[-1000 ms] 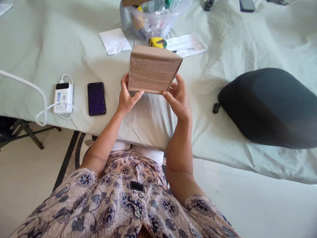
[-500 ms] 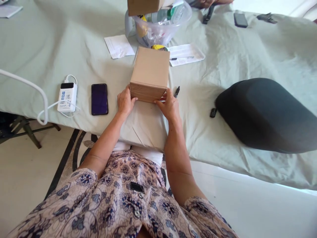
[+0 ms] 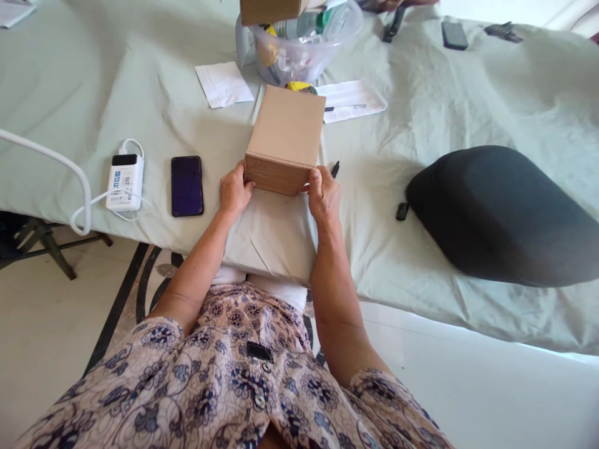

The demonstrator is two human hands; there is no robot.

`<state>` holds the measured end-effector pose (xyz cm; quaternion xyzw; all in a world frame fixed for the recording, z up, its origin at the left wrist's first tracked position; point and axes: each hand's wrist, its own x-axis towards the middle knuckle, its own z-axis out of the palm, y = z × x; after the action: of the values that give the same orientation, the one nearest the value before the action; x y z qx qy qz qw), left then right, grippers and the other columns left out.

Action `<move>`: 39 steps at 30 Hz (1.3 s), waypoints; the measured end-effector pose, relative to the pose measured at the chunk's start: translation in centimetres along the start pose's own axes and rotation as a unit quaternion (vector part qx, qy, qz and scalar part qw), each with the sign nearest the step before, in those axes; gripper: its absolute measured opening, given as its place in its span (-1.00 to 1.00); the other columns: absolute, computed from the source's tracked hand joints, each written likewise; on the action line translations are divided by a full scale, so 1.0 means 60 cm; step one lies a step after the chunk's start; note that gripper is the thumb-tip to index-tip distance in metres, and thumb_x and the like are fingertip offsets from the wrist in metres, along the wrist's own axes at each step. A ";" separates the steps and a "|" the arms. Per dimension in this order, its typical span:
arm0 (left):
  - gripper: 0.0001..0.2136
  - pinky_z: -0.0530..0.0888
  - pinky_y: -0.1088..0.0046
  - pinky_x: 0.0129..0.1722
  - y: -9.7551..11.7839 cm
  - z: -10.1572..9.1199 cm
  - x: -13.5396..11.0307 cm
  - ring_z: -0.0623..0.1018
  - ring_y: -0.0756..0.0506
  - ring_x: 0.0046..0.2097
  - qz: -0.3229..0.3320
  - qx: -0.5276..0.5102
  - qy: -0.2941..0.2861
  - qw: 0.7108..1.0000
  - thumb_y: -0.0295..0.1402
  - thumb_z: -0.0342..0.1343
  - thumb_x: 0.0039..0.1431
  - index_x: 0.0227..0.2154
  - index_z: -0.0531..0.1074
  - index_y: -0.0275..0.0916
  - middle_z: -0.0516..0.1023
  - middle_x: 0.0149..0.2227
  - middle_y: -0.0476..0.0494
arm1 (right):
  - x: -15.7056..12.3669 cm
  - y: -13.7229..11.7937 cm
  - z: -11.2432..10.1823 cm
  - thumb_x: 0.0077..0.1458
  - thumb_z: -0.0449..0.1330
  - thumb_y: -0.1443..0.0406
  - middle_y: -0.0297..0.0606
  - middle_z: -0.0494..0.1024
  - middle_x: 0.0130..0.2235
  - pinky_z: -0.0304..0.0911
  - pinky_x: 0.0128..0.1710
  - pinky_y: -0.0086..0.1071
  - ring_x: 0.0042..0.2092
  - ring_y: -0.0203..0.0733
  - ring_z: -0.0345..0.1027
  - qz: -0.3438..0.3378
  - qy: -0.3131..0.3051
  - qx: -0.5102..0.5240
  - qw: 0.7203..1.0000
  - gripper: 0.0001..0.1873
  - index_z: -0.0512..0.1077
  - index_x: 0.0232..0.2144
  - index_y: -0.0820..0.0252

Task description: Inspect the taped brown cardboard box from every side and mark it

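A closed brown cardboard box [image 3: 287, 128] stands in front of me on the cloth-covered table. At its near left corner, my left hand [image 3: 235, 190] grips the box, thumb on the front face and fingers along the side. My right hand [image 3: 324, 193] holds the near right corner with the thumb up at the edge; its other fingers are partly hidden beside and behind that corner. A black marker [image 3: 335, 169] lies just beyond my right hand. Behind the box sits a yellow tape measure [image 3: 301, 86], partly covered by it.
Left are a phone [image 3: 187, 186] and a white power bank [image 3: 125, 182] with a cable. A clear plastic basin [image 3: 304, 56] of bottles stands behind, near papers [image 3: 224, 85] and a pen [image 3: 347, 107]. A large black rounded object [image 3: 505, 215] lies right. Another person's hand [image 3: 390, 5] shows at the top.
The box has turned slightly, its far end shifting right. My right thumb has moved from the lower front face up to the corner edge. My left hand keeps its hold.
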<state>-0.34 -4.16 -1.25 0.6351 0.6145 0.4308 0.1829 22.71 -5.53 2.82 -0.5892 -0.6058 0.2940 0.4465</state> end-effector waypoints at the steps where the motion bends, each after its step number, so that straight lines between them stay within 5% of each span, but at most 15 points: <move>1: -0.60 0.47 0.03 0.24 0.004 -0.001 0.000 0.63 -0.33 0.07 0.000 0.004 -0.003 1.000 -0.23 0.37 0.14 0.00 0.45 -0.20 0.66 -0.16 -0.21 | 0.000 -0.001 0.001 0.10 -0.18 -0.45 -0.24 0.59 -0.30 0.47 -0.14 -0.12 -0.34 -0.12 0.54 0.006 0.002 0.002 1.000 -0.13 0.48 -0.18 0.08; 6: -0.44 0.52 0.18 0.14 0.030 -0.010 -0.002 0.64 -0.27 0.02 -0.001 -0.028 0.014 1.000 0.26 -0.02 0.26 -0.18 0.45 -0.20 0.63 -0.20 -0.25 | -0.001 -0.007 0.001 0.08 -0.18 -0.47 -0.28 0.53 -0.37 0.45 -0.26 -0.19 -0.38 -0.16 0.50 0.009 0.017 -0.006 1.000 -0.15 0.46 -0.29 0.06; 13: -0.35 0.49 0.16 0.14 0.042 -0.022 0.000 0.61 -0.20 -0.05 -0.031 -0.073 0.049 0.996 0.34 -0.28 0.25 -0.35 0.40 -0.14 0.50 -0.37 -0.12 | -0.001 -0.010 -0.006 0.10 -0.11 -0.44 -0.26 0.56 -0.31 0.46 -0.16 -0.13 -0.33 -0.14 0.52 0.002 -0.023 0.016 1.000 -0.20 0.45 -0.28 0.09; 23: -0.39 0.46 0.25 -0.08 0.056 -0.019 0.006 0.50 -0.12 -0.28 -0.041 -0.129 0.080 0.988 0.36 -0.15 0.20 -0.43 0.32 -0.16 0.41 -0.43 -0.07 | -0.001 -0.008 -0.006 0.14 -0.04 -0.38 -0.32 0.54 -0.31 0.38 -0.24 -0.27 -0.27 -0.19 0.52 0.001 -0.052 0.035 0.998 -0.29 0.41 -0.26 0.08; 31: -0.34 0.45 0.25 -0.11 0.033 -0.023 0.010 0.48 -0.15 -0.23 0.001 -0.170 0.073 0.983 0.41 -0.12 0.14 -0.41 0.36 -0.17 0.45 -0.35 -0.14 | 0.001 -0.010 -0.012 0.06 0.13 -0.34 -0.28 0.56 -0.19 0.40 -0.24 -0.29 -0.19 -0.19 0.50 0.038 -0.089 0.102 0.990 -0.33 0.40 -0.13 0.05; 39: -0.36 0.49 0.18 0.06 0.025 -0.030 0.014 0.55 -0.24 0.00 0.061 -0.240 0.024 0.969 0.36 0.01 0.15 -0.14 0.47 -0.17 0.57 -0.11 -0.21 | 0.001 -0.016 -0.025 0.03 0.24 -0.25 -0.24 0.55 -0.04 0.45 -0.14 -0.24 0.02 -0.09 0.46 0.051 -0.109 0.143 0.982 -0.39 0.40 -0.10 0.03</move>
<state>-0.91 -4.19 1.14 0.5986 0.4576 0.5907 0.2888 23.60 -5.84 4.33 -0.5136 -0.5719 0.4624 0.4419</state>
